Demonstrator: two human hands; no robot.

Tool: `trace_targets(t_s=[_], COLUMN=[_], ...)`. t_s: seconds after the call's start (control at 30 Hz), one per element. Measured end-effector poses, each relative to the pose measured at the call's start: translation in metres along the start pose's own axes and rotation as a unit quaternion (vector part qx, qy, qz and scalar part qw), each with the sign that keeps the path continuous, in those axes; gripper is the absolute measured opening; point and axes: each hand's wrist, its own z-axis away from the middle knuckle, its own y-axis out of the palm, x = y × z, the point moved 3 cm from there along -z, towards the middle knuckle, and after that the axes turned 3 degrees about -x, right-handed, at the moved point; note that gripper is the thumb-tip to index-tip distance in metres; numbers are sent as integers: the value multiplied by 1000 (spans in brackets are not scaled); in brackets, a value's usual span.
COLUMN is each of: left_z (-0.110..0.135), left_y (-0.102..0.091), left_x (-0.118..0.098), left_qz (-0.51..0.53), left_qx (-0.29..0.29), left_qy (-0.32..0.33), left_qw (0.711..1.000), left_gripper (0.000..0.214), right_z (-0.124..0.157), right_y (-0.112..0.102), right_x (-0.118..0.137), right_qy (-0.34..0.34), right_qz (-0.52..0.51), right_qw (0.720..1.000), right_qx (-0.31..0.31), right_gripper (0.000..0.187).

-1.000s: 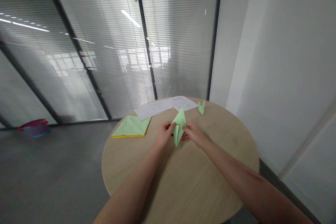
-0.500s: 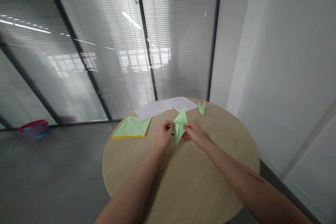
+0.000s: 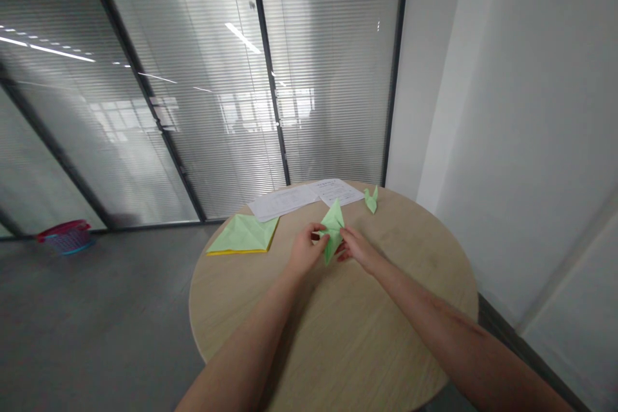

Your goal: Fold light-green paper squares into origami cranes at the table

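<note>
Between my hands, above the middle of the round table (image 3: 367, 335), is a light green folded origami paper (image 3: 333, 215), diamond-shaped with points at top and bottom. My left hand (image 3: 308, 248) pinches its left side, with the thumb lying across the lower half. At the right edge, my right hand (image 3: 356, 250) grips it between thumb and fingers; some fingers curl behind and below the paper. A finished green paper crane (image 3: 371, 199) stands apart, beyond my right hand.
Green paper sheets (image 3: 241, 235) with a yellow edge lie at the table's left side. White printed sheets (image 3: 284, 201) rest along the far edge. A red and blue basket (image 3: 66, 238) sits on the floor at left. Glass panels and a white wall (image 3: 535, 109) stand close behind.
My left hand has shifted slightly right, its thumb now over the front of the folded paper. The right hand stays almost in place, still gripping the right edge.
</note>
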Motion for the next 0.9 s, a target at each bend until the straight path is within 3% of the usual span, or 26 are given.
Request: trace_targets(t_s=[0.2, 0.4, 0.6, 0.9], left_z=[0, 0, -1, 0], left_y=[5, 5, 0, -9], left_x=[3, 2, -2, -6], left_qz=[81, 139, 189, 232], left_qx=[43, 69, 59, 105], left_qy=[-41, -73, -93, -123], left_qw=[995, 985, 976, 959], left_gripper=[47, 54, 57, 65], right_z=[5, 9, 7, 7], right_y=[-1, -4, -9, -11], right_x=[7, 19, 21, 27], right_qy=[-26, -21, -17, -51], right_qz=[27, -24, -98, -111], right_qw=[999, 999, 995, 990], right_qx=[-5, 21, 19, 67], right_gripper=[38, 44, 67, 50])
